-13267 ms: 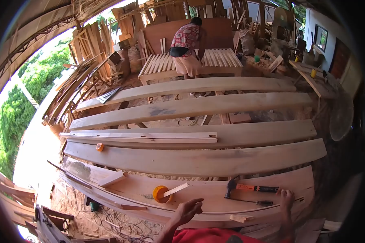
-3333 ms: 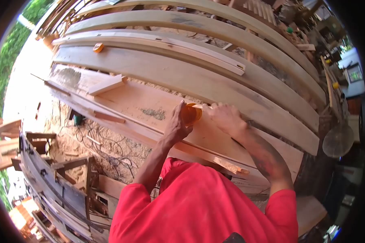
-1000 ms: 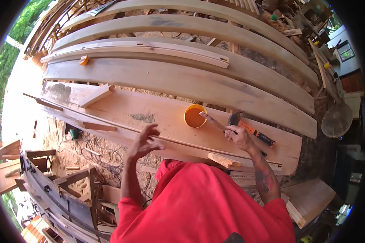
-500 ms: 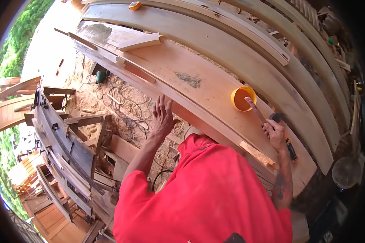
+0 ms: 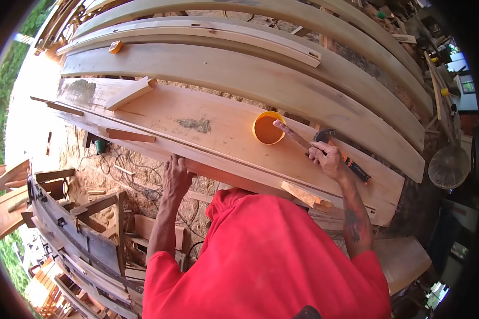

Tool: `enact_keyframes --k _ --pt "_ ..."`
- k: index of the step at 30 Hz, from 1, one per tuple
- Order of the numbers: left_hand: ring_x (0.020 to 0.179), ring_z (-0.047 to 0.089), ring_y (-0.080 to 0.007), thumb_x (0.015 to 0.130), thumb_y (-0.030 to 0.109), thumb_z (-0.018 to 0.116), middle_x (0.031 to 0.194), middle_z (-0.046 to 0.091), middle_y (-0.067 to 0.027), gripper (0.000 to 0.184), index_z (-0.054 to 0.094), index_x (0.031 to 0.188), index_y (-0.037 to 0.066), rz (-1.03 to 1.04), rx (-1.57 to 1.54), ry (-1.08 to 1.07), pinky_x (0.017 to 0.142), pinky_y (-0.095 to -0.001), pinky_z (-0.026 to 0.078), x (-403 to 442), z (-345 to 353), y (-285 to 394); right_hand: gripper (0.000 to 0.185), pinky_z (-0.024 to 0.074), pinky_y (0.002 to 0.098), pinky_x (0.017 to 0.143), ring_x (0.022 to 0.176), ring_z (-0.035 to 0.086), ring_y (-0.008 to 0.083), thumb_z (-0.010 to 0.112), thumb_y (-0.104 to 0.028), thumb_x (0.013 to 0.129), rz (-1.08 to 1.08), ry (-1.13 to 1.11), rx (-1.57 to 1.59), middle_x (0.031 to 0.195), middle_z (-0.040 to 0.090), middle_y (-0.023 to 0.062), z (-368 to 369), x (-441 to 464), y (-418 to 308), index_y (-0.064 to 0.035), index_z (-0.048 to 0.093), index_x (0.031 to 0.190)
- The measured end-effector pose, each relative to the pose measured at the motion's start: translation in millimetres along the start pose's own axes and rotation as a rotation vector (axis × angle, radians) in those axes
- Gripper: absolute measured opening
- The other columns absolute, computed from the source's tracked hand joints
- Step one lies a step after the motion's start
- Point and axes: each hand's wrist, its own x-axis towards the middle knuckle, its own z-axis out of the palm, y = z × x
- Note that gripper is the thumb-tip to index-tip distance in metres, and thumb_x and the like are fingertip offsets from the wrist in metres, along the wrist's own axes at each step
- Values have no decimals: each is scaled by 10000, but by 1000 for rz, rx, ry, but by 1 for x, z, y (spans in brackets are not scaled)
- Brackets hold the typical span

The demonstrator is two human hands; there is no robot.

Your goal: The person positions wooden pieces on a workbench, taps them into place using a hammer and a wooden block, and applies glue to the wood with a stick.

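My right hand [image 5: 327, 159] is closed around a wooden stick [image 5: 297, 137] whose pale, smeared tip overlaps the right rim of a yellow cup [image 5: 269, 128]. Under and beside that hand, a hammer [image 5: 356, 169] with a black head and orange-black handle lies on a wide wooden board [image 5: 229, 114]. My left hand [image 5: 176, 175] rests at the near edge of the long narrow plank [image 5: 218, 154] along the board, its fingers slightly bent and nothing visibly held. A pale wood offcut [image 5: 306, 195] sits by the near edge, close to my body.
Several long curved planks [image 5: 223, 64] stretch across the far side. An angled wood piece [image 5: 130, 94] and a reddish strip [image 5: 127, 135] lie to the left. Beyond them is a yellow tape measure [image 5: 115, 47]. Cables [image 5: 138, 170] lie on the sawdust-covered ground at left.
The view has turned, so the board appears further left. My left hand has come down onto the plank's edge, its fingers closer together. The stick's tip has shifted slightly over the cup.
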Motion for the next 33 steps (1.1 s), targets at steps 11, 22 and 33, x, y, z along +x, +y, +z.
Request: enact_keyframes --k 11,22,33 --pt "1115 573 -424 713 278 814 1282 552 -257 669 564 1233 -62 6 4 -127 936 -487 467 12 -4 -14 349 516 268 657 706 609 105 633 -225 954 -108 -64 105 890 668 51 12 0 10 -3 617 1222" --pt "961 640 -410 768 135 762 1149 638 -231 396 657 1131 17 96 -51 -85 802 -480 528 14 -12 -22 342 526 258 682 727 637 103 600 -240 982 -248 -20 277 888 694 61 17 -6 12 -4 633 1228" --pt "1378 369 -431 681 131 842 1453 401 -313 899 381 1438 -20 21 -79 -151 1138 -458 337 8 -3 -9 274 524 266 924 1071 668 197 640 -141 946 -21 571 275 1125 701 169 -81 -211 30 -13 677 1185"
